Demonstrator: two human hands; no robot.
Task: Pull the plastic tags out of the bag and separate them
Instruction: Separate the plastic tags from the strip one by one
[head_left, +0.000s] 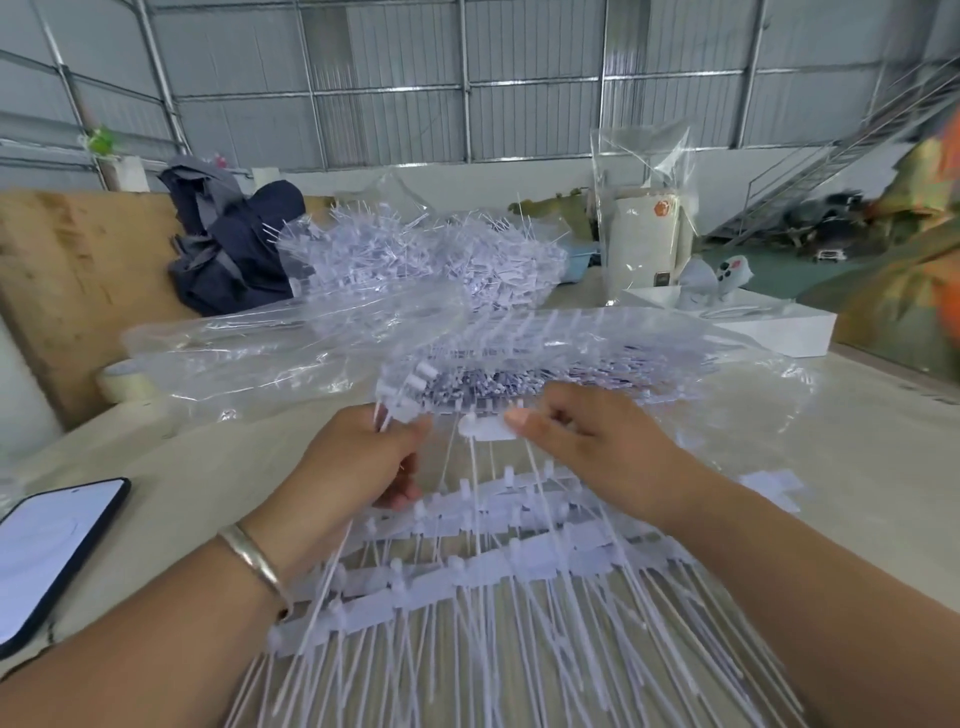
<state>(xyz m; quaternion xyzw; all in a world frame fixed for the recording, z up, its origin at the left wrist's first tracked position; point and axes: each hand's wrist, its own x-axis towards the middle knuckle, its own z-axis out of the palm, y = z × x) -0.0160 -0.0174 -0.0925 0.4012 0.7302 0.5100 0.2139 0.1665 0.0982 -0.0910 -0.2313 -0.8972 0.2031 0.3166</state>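
Note:
A clear plastic bag (291, 348) full of white plastic tags lies raised across the middle of the table. My left hand (363, 467) grips the thin stems of a tag strip at the bag's near opening. My right hand (587, 447) pinches a flat white tag head (485, 430) between thumb and fingers, just outside the bag. Rows of joined white tags (467, 571) with long stems fan out under both wrists toward me. A big loose heap of tags (426, 254) sits behind the bag.
A phone (52, 551) with a lit screen lies at the left edge. A tape roll (122, 382) sits at the left. Dark clothing (234, 244) is piled at the back left. A white box (769, 332) and an upright clear bag (644, 208) stand at the back right.

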